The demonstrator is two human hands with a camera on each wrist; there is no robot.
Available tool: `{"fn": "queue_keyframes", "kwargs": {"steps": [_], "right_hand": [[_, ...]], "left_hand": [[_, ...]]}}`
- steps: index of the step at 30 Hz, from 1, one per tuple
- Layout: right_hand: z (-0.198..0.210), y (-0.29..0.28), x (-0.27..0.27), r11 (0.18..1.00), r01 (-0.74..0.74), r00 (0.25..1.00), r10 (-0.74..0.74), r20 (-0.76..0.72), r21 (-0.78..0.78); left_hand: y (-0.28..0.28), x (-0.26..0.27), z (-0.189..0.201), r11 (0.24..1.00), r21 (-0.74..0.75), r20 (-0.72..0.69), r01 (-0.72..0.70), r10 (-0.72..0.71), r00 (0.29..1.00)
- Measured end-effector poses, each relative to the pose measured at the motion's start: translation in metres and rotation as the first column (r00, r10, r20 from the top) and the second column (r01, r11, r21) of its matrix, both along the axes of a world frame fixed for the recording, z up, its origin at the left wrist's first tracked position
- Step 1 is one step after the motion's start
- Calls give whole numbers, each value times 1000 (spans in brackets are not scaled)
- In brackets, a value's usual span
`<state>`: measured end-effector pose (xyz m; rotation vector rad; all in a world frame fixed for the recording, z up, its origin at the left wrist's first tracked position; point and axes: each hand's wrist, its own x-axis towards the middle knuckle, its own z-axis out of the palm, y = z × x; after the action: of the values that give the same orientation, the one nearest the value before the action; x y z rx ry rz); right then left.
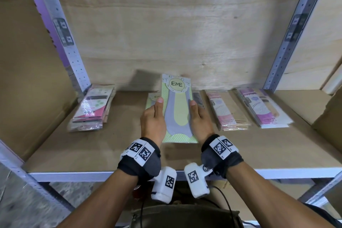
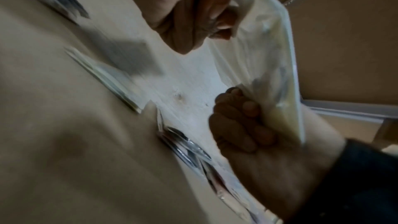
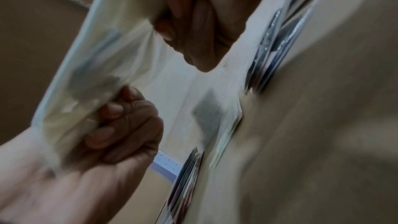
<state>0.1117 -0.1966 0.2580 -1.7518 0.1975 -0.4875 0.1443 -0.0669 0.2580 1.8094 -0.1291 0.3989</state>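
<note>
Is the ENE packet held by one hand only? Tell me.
No: the left hand and the right hand each grip a long edge of the ENE packet.

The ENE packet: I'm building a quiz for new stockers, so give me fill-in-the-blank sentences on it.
The green packet shows the letters ____ in a circle.
The left hand and the right hand grip its long edges, each with its ____ on the front.
A second packet like it lies on the shelf behind the ____ hand.
Missing: ENE; thumb; left.

Stockroom: metal shelving (image 1: 288, 42), packaged goods (image 1: 226, 109)
</note>
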Motion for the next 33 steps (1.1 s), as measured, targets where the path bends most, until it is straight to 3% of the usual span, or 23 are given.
{"fn": "queue_keyframes", "kwargs": {"steps": [4, 7, 11, 15, 21, 23, 28, 31, 33], "right_hand": [[1, 0, -3, 999, -37, 999, 37, -15, 27], [6, -2, -9, 995, -87, 996, 87, 4, -48], [7, -1, -13, 950, -240, 970, 231, -70, -199], [2, 0, -13, 894, -417, 902, 385, -193, -164], [8, -4, -1, 986, -145, 983, 133, -127, -86], [8, -3, 0, 994, -48, 997, 43, -58, -94], [9, -9, 0, 996, -85, 996, 85, 7, 5], [5, -12, 1, 997, -56, 998, 58, -30, 57], [4, -15, 4, 999, -36, 999, 36, -10, 7]], "left_hand": [[4, 0, 0, 998, -27, -47, 64, -65, 997], [16, 2, 8, 987, 138, -94, 78, -65, 993], [32, 9, 23, 991, 114, -174, 66, -46, 984], [39, 18, 29, 985, 151, -35, -87, 93, 995], [18, 5, 14, 971, 228, 54, -69, 58, 997], [10, 4, 8, 988, 148, 46, -36, 29, 999], [2, 8, 8, 981, -173, -35, 88, -95, 995], [3, 6, 12, 967, -221, -116, 124, -152, 981], [9, 6, 16, 958, -188, -201, 218, -255, 946]]}}
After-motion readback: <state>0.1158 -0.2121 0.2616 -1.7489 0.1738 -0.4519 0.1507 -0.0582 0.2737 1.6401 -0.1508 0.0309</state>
